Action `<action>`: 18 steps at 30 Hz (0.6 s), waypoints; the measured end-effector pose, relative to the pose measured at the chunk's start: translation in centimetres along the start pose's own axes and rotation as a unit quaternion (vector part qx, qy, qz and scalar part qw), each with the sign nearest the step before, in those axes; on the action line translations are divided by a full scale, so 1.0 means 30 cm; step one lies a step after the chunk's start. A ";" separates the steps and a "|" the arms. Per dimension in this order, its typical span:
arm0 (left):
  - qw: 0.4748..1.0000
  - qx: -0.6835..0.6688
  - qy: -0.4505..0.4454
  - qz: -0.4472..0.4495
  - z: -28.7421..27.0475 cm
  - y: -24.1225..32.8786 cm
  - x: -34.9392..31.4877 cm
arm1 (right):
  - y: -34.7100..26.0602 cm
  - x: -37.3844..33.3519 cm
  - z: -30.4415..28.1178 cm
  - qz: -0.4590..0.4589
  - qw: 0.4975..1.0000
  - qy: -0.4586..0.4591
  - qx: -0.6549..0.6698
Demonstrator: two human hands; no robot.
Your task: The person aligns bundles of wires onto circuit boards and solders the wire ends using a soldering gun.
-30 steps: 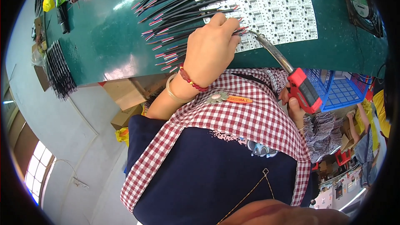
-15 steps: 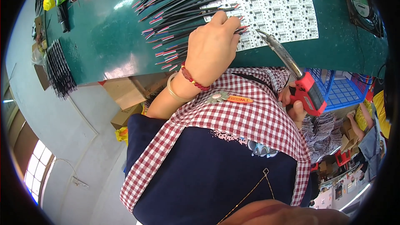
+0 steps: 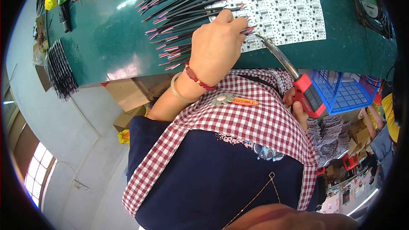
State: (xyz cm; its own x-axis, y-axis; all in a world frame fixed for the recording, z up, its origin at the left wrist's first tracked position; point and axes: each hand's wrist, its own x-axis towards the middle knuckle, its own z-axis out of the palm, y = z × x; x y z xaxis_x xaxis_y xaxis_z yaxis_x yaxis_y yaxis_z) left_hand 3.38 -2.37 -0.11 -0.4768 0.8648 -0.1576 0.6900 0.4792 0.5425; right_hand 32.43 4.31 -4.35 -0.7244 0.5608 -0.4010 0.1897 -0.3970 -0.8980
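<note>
My left hand (image 3: 218, 38) is closed on a black cable (image 3: 250, 30), its red and other thin wire ends poking out past the fingertips over a white sheet of circuit boards (image 3: 289, 8). From the right, my right hand (image 3: 298, 106) grips the red and black handle of a soldering iron (image 3: 279, 53). The iron's tip lies close to the wire ends at the sheet's near left; whether it touches them I cannot tell. Several more black cables (image 3: 179, 15) with stripped coloured ends lie side by side across the sheet's left part and the table.
The green table (image 3: 106, 38) bears a black fan (image 3: 370, 6) at far right and a cable bundle (image 3: 61, 70) over its left edge. A blue plastic basket (image 3: 347, 93) stands right of the handle. Cardboard boxes (image 3: 128, 96) sit below the table; a person's arm (image 3: 372, 121) shows at right.
The soldering iron has moved left and slightly down, bringing its tip nearer to the wire ends. My left hand has barely shifted.
</note>
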 end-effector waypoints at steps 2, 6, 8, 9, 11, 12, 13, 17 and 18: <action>1.000 0.000 0.002 0.005 0.001 0.001 0.000 | 0.017 -0.006 0.000 -0.021 0.999 0.023 -0.022; 1.000 0.012 0.001 -0.001 0.001 0.007 -0.008 | 0.052 -0.017 -0.012 -0.030 0.999 0.036 -0.026; 1.000 0.018 0.001 -0.002 0.001 0.009 -0.011 | 0.090 -0.042 -0.045 -0.050 0.991 0.032 -0.120; 1.000 0.007 -0.005 0.001 -0.014 0.012 0.010 | 0.029 -0.036 -0.027 -0.042 0.989 0.041 -0.133; 1.000 0.022 -0.004 0.001 -0.009 0.014 -0.002 | 0.003 -0.002 0.015 -0.081 0.996 0.045 0.015; 1.000 0.030 0.001 -0.003 -0.001 0.007 -0.017 | 0.023 0.005 0.018 -0.084 0.995 0.038 0.023; 1.000 0.025 0.003 -0.003 0.000 0.005 -0.016 | 0.014 0.007 0.019 -0.072 0.996 0.044 0.009; 1.000 0.027 -0.002 -0.004 0.000 0.005 -0.010 | 0.008 0.002 0.013 -0.054 0.997 0.048 -0.014; 1.000 0.026 -0.005 -0.003 -0.001 0.006 -0.008 | 0.006 0.001 0.014 -0.055 0.997 0.049 -0.015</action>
State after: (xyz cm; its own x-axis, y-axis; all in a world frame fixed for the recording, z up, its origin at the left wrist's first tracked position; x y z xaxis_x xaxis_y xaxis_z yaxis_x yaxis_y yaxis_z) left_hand 3.61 -2.49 0.04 -0.4763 0.8630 -0.1684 0.7145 0.4915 0.4979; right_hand 32.18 3.95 -4.45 -0.6739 0.6682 -0.3151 0.1336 -0.3093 -0.9415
